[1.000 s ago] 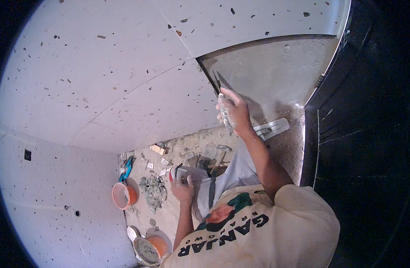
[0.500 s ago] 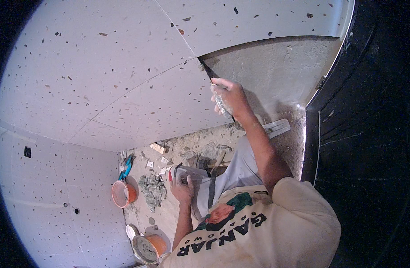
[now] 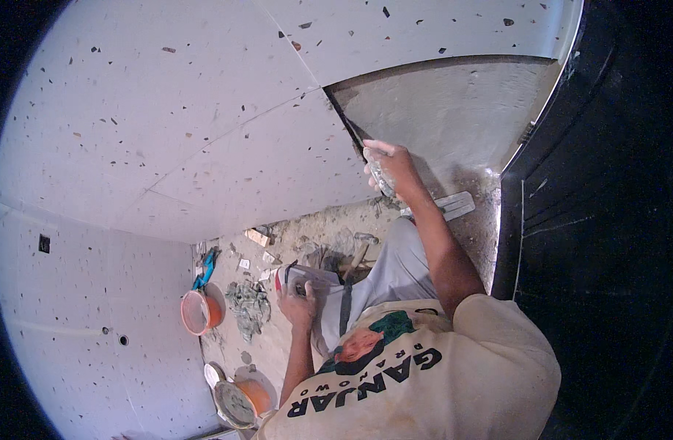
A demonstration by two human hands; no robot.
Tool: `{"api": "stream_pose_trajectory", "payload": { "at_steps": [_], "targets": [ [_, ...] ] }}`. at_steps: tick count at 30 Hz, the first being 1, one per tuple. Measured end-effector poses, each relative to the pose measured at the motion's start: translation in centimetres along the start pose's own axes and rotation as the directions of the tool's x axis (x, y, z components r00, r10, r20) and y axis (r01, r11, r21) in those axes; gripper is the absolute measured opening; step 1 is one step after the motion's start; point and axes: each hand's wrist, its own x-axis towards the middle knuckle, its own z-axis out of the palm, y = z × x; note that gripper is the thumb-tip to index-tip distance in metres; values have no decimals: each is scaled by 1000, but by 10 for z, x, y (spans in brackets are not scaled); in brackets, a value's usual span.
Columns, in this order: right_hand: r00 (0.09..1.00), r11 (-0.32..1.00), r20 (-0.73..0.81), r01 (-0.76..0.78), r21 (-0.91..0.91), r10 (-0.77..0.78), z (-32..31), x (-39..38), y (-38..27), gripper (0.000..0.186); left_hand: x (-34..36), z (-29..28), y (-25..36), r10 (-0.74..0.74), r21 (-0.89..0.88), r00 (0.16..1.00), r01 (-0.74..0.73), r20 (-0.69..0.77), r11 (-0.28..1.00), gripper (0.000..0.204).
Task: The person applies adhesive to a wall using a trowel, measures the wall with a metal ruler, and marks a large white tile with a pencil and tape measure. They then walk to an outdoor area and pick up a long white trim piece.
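Note:
My right hand (image 3: 392,170) is closed round the cement-smeared handle of a narrow-bladed hand tool (image 3: 381,176), probably a trowel. Its blade points up and left, close to the dark edge of a speckled wall tile (image 3: 270,147). Beside it lies a bare grey wall patch (image 3: 454,110) without tile. My left hand (image 3: 298,306) is lower, near my knee, with its fingers bent at a pale, red-edged object (image 3: 278,281) whose kind is unclear. Part of those fingers is hidden.
Two orange buckets (image 3: 215,314) (image 3: 254,397) stand at the left, the nearer one holding grey mortar. On the floor lie a crumpled grey cloth (image 3: 248,306), a blue tool (image 3: 206,269), a hammer (image 3: 359,254) and a flat trowel (image 3: 456,206). A black door (image 3: 593,257) rises at the right.
My right hand has moved down and slightly right with the tool, away from the tile's upper corner. The left hand is nearly unchanged.

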Motion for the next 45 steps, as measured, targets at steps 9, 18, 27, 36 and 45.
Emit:
{"api": "stream_pose_trajectory", "payload": {
  "at_steps": [9, 18, 27, 36, 45],
  "targets": [
    [996, 995, 33, -84, -54, 86, -16, 2, 30, 39, 0, 0, -6, -9, -29, 1000, 8, -29, 1000, 30],
    [920, 939, -239, -335, -72, 310, -114, -41, 163, 29, 0, -3, -8, -2, -33, 999, 0, -41, 999, 24],
    [881, 916, -300, -398, -52, 366, -188, -66, 247, 25, 5, -2, -2, -39, -67, 999, 38, -2, 997, 33],
    [979, 942, -174, -155, -299, 106, -231, -26, 290, 28, 11, -10, -18, -12, -104, 992, 25, 123, 994, 45],
    [906, 919, -154, -391, 45, 393, -190, -24, 271, 29, -23, -42, -12, -217, -66, 950, 237, 225, 969, 60]
  ]
}}
